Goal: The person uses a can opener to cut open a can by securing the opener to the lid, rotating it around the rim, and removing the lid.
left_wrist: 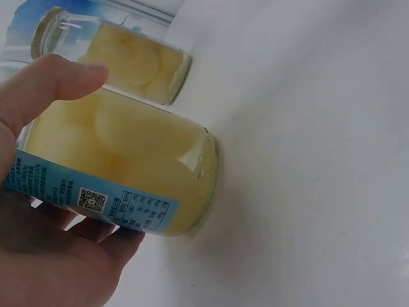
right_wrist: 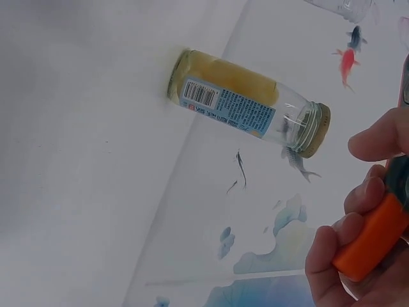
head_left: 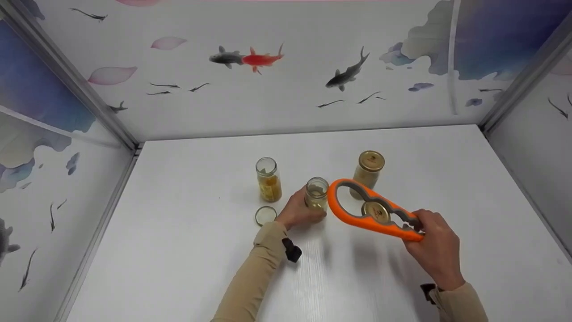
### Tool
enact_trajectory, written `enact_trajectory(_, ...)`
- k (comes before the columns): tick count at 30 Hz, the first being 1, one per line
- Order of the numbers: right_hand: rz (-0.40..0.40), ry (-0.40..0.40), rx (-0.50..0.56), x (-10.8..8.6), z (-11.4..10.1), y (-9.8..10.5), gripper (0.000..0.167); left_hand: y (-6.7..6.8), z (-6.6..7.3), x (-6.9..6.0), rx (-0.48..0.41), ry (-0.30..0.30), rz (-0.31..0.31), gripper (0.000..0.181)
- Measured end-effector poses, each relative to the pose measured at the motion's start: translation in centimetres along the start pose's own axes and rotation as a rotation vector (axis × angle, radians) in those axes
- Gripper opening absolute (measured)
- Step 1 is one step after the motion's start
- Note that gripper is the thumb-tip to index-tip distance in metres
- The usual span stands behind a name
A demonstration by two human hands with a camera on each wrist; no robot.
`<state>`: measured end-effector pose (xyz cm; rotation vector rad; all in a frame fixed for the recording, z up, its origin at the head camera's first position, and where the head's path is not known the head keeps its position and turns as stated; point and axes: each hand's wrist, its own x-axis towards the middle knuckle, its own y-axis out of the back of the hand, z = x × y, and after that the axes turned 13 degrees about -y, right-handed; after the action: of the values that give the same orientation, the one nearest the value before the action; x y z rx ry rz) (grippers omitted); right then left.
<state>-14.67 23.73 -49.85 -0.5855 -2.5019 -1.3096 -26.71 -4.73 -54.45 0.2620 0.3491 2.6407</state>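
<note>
My left hand (head_left: 301,212) grips a glass jar (head_left: 317,192) of pale fruit, its mouth uncovered; the left wrist view shows the thumb and fingers round its blue label (left_wrist: 96,198). My right hand (head_left: 435,243) holds an orange jar opener (head_left: 348,218) with grey inner edges by its narrow end. A gold lid (head_left: 376,212) appears between the opener's grey edges, just right of the uncovered jar. Behind the opener stands a second jar (head_left: 368,167) with its gold lid on; its blue label (right_wrist: 227,105) shows in the right wrist view.
A lidless jar (head_left: 269,183) of orange-yellow fruit stands left of my left hand. Near my left wrist a loose lid (head_left: 266,215) lies on the white table (head_left: 178,250). Printed panels (head_left: 286,98) wall the table at the back and sides.
</note>
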Motion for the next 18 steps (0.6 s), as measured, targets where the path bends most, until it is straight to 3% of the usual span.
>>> enact_trajectory(10, -0.011, -0.015, -0.008, -0.3, 0.2, -0.3, 0.027, -0.1, 0.1, 2.0, 0.052, 0.039, 0.006, 0.07)
enact_trajectory(18, -0.022, -0.039, -0.004, -0.6, 0.3, -0.5, 0.025, -0.1, -0.1, 2.9, 0.06, 0.062, 0.045, 0.07)
